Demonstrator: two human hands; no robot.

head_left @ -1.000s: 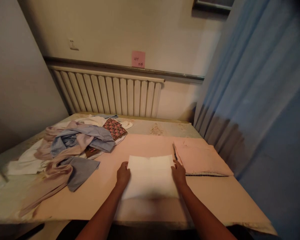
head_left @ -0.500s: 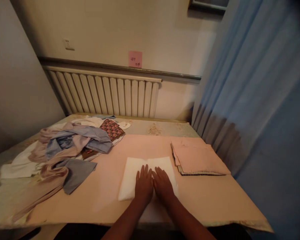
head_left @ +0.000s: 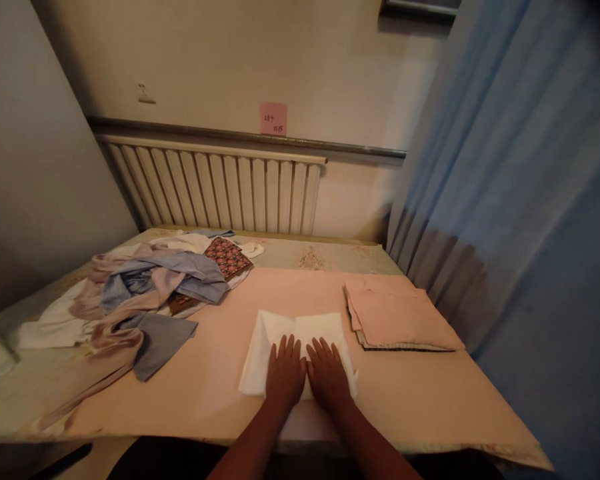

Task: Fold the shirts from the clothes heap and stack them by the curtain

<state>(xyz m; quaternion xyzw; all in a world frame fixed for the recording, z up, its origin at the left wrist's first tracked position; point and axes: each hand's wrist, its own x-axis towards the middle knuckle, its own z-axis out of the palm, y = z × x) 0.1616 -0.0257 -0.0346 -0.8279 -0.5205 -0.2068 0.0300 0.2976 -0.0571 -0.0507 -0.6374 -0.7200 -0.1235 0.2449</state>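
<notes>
A white cloth (head_left: pixel 254 360) lies on the pink table cover in front of me, its far and left edges lifted a little. My left hand (head_left: pixel 285 370) rests palm down on it with fingers stretched out. Close beside it, my right hand (head_left: pixel 329 373) also lies flat on the cloth, fingers spread. The two thumbs nearly meet. My hands and wrists hide the near middle part of the cloth.
On the left lies a heap of crumpled fabric (head_left: pixel 150 280) with a patterned red cloth (head_left: pixel 229 258). Folded pink cloths (head_left: pixel 400 313) are stacked on the right. A radiator (head_left: pixel 220 190) stands behind the table; a blue curtain (head_left: pixel 480 167) hangs at right.
Both hands have slid slightly toward me on the white cloth. Its far and left edges now stand up more. The camera view has shifted a little to the left.
</notes>
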